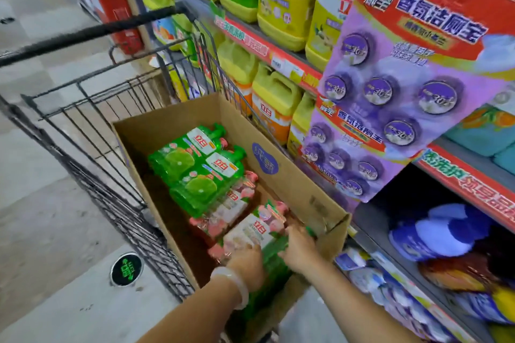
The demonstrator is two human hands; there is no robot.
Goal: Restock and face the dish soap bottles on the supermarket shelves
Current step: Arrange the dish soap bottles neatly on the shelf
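From the head view we take the step in hand to be picking stock: both hands are down in the cardboard box (281,175) that sits in the wire cart (92,131). Our left hand (248,260) and right hand (299,248) close around one pink-labelled dish soap bottle (252,231) at the near end of the box, fingers wrapped on its two sides. Both forearms reach forward and down, the left wrist wearing a pale bangle (237,284). Farther along the box lie two green lime bottles (195,167). Next, we judge, the bottle must be lifted clear of the box wall and carried to the shelves (278,56) beside the box, label outward
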